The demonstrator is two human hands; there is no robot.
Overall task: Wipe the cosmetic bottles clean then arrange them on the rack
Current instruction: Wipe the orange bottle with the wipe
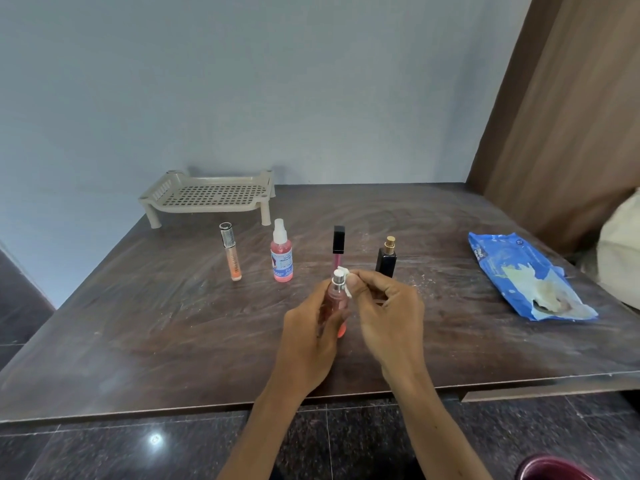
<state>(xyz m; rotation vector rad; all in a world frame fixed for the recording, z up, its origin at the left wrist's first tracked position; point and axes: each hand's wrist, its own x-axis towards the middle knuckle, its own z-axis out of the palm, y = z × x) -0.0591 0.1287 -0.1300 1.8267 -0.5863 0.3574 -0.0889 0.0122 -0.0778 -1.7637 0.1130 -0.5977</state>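
Left hand (308, 344) gripping smooth pink bottle (336, 301), right hand (391, 317) pinching white wipe (343, 271), four more bottles (282, 258) at twelve o'clock, holey rack (207, 195) at eleven

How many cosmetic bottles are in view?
5. Four stand on the table before the rack: orange tube, pink spray bottle, black-capped pink tube, black perfume bottle. The left hand grips the fifth, a pink bottle. None looks hidden.
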